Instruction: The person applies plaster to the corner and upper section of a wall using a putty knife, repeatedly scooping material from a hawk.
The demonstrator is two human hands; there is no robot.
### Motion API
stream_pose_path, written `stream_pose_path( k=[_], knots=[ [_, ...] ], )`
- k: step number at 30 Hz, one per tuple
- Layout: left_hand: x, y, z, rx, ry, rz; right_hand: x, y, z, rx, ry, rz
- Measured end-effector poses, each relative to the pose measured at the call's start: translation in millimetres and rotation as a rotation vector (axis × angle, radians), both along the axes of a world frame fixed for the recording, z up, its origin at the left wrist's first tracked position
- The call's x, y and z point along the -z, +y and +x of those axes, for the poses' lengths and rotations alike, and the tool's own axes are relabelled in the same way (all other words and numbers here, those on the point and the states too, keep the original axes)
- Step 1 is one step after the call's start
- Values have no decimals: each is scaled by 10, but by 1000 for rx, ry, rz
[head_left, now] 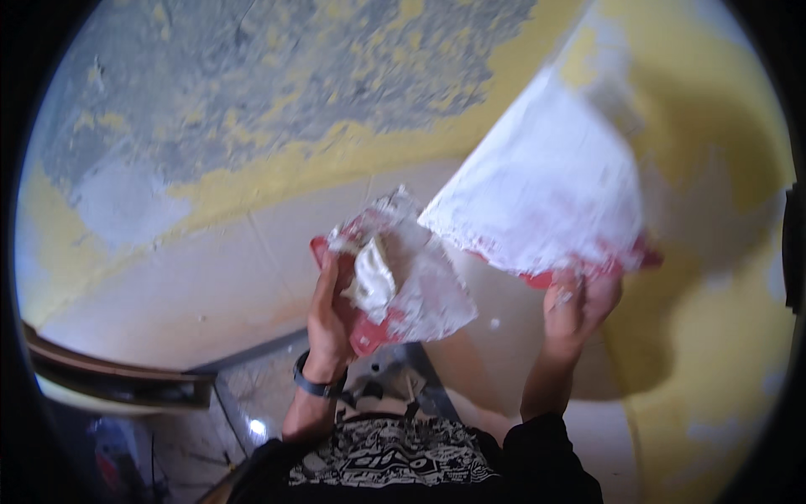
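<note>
My left hand (327, 326) is closed round a small putty knife (441, 296) with a red handle and a smeared, wide blade. A thick lump of white putty (371, 277) sits on it near my thumb. To the right, my right hand (581, 309) grips the red handle of a larger putty knife (550, 181), its broad blade coated white. That blade points up toward the corner where two walls meet; whether it touches the wall I cannot tell. The two tools are close together, the larger one higher.
The far wall (277, 76) is patchy grey and yellow above a band of pale tiles (193, 286). A yellow wall (714, 277) with white patches stands at the right. A curved dark-edged piece (117, 374) juts in at lower left, above a littered floor (252, 395).
</note>
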State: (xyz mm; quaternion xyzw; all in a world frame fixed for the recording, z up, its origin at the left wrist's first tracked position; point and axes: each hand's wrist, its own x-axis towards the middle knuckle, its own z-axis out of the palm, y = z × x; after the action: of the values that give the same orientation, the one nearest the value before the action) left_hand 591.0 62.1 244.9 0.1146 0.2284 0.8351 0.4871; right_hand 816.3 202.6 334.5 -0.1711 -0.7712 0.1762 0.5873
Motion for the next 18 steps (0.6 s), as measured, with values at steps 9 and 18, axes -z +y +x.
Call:
stream_pose_path(
  k=[9, 18],
  knots=[
    [109, -67, 129, 23, -45, -106, 204, -467, -124, -355, -307, 153],
    [-15, -225, -74, -207, -13, -50, 730, -219, 154, -179, -511, 45]
  ],
)
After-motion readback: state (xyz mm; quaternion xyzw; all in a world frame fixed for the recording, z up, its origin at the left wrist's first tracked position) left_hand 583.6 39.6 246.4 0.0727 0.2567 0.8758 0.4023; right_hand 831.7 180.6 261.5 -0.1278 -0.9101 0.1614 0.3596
